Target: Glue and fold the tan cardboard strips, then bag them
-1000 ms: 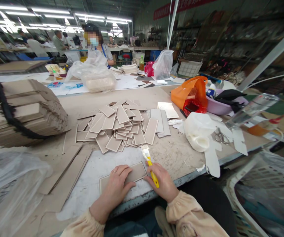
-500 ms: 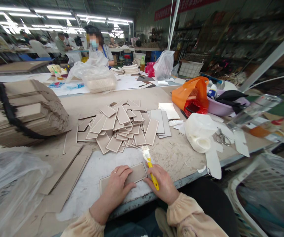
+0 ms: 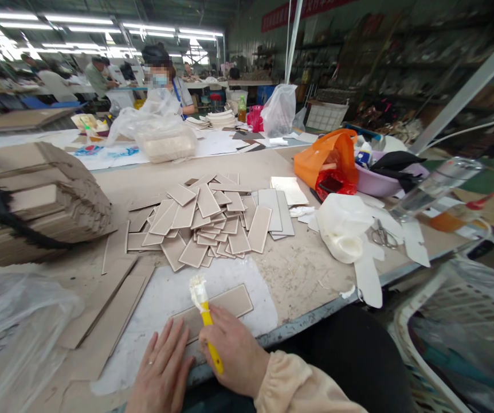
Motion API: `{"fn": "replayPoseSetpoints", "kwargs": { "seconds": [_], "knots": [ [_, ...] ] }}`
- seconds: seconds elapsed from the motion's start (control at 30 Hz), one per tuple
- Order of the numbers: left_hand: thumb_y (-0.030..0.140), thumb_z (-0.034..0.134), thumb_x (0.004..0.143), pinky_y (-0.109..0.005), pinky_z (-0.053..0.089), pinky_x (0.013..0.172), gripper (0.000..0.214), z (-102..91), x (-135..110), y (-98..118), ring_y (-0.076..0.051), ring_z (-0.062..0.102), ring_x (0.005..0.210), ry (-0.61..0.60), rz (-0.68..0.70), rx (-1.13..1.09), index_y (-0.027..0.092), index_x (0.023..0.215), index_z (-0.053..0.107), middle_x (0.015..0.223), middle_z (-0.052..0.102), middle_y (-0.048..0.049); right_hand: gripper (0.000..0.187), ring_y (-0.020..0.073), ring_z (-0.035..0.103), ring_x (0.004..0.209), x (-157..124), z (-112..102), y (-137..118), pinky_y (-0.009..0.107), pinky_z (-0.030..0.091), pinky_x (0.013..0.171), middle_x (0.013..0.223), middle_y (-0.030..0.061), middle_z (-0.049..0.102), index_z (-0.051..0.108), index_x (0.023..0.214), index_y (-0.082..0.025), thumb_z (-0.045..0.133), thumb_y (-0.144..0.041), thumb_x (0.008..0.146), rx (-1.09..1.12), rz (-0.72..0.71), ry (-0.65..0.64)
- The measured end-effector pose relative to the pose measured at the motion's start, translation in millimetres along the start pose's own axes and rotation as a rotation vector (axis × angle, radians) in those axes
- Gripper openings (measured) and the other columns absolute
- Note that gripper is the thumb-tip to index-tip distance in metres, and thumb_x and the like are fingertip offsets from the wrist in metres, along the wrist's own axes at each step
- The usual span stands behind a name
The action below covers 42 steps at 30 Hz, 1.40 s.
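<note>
Head view. Right hand (image 3: 234,353) clamped round a yellow-handled brush (image 3: 206,322), whose pale, clotted bristles point away from the body. The bristles lie over the left half of a long grey-brown card strip (image 3: 230,302). Left hand (image 3: 161,373) is open and flat with its fingers spread. It lies just beside the right hand, fingertips at the strip's near left end; whether they press on it cannot be told. The strip lies slantwise on a white paper sheet (image 3: 165,289) at the near edge of the counter (image 3: 307,269).

Judgement: the brushing would go best with the flat hand pinning the strip's end. Strokes should run along its length and out over the edges onto the sheet, so no corner is missed.

Surface: dusty and smeared. A loose heap of cut card pieces (image 3: 212,221) sits beyond the sheet, and a banded stack of card sheets (image 3: 36,201) lies far left. To the right are a crumpled white bag (image 3: 345,229) and steel scissors (image 3: 380,235), with an orange plastic bag (image 3: 326,160) and a lilac basin (image 3: 376,183) behind them.

Room: a large workshop under strip lights, with racks along the right wall. A masked co-worker (image 3: 165,80) sits at the next counter, and more people are farther back.
</note>
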<state>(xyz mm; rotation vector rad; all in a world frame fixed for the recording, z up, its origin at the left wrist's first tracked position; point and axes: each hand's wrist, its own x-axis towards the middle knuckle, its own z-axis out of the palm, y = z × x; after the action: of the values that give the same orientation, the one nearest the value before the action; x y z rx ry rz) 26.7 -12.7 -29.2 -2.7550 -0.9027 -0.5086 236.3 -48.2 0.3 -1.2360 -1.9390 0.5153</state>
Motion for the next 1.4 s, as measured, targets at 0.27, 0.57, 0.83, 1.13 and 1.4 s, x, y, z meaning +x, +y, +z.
{"fn": "replayPoseSetpoints", "kwargs": {
  "seconds": [0.27,0.57,0.83,1.13,1.4],
  "knots": [
    [0.03,0.047,0.091,-0.043,0.03,0.115,0.053,9.2,-11,-5,-0.028,0.041,0.137,-0.029,0.063,0.079,0.01,0.139,0.044,0.144,0.047,-0.0166,0.02,0.0256,0.034,0.138,7,20,1,0.045,0.03,0.114,0.136,0.0155,0.051,0.054,0.109,-0.018,0.059,-0.018,0.089,-0.052,0.027,-0.087],
    [0.024,0.044,0.094,-0.046,0.043,0.107,0.049,-8.4,-1,16,-0.027,0.041,0.137,-0.124,-0.147,0.028,0.013,0.142,0.042,0.144,0.048,-0.0119,0.026,0.0291,0.038,0.135,-12,6,30,0.06,0.036,0.109,0.132,0.0173,0.053,0.052,0.108,-0.019,0.041,-0.005,0.089,-0.018,0.054,0.014],
    [0.048,0.039,0.095,-0.051,0.031,0.115,0.069,-17.0,35,63,-0.03,0.022,0.145,-0.27,-0.197,-0.192,0.012,0.151,0.021,0.156,0.025,-0.0124,0.026,0.0304,0.048,0.128,-19,7,44,0.058,0.043,0.105,0.127,0.0122,0.058,0.052,0.104,-0.024,0.047,-0.01,0.082,0.072,0.035,0.027],
    [0.045,0.041,0.096,-0.046,0.039,0.108,0.058,-15.1,-8,8,-0.027,0.04,0.137,-0.186,-0.164,0.05,0.014,0.146,0.036,0.15,0.04,-0.0128,0.024,0.0287,0.039,0.135,-16,6,32,0.057,0.036,0.11,0.134,0.0181,0.053,0.051,0.107,-0.019,0.043,-0.006,0.089,-0.096,0.026,-0.022],
    [0.052,0.046,0.091,-0.045,0.035,0.106,0.063,5.5,-11,-1,-0.029,0.044,0.133,0.04,-0.075,0.21,0.011,0.138,0.046,0.146,0.046,-0.0127,0.026,0.0279,0.039,0.135,1,15,8,0.049,0.033,0.113,0.133,0.0164,0.055,0.056,0.103,-0.018,0.071,-0.024,0.084,-0.235,0.03,-0.096]
  ]
}}
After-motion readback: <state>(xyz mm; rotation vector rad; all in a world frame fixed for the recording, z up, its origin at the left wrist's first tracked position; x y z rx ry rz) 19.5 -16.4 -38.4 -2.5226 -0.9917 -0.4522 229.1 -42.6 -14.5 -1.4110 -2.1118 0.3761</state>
